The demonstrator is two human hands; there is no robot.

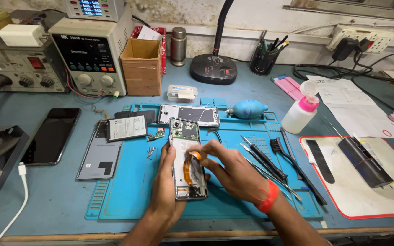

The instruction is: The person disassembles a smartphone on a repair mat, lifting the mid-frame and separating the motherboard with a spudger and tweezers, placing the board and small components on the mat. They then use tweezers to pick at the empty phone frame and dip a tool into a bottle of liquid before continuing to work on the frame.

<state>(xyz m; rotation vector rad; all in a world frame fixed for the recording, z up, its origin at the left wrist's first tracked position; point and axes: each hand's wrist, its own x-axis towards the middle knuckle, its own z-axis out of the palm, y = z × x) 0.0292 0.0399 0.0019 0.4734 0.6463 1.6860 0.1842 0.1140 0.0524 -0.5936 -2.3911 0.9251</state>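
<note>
While the left hand [167,182] clasps the left edge of the opened grey smartphone chassis [187,159] lying on the blue silicone work mat [133,182], the right hand [231,171] pinches the orange flex ribbon cable [189,166] over the chassis (seemingly between thumb and forefinger, though the fingertips are partly hidden). Just beyond the hands lies a detached silver phone frame [189,115]; to the left of the left hand rests a flat black-and-white battery [127,128]. Black-handled screwdrivers [263,157] lie right of the right hand on the tabletop [55,191].

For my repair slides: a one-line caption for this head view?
Left hand steadies an opened phone; right hand pinches its orange flex cable.
</note>
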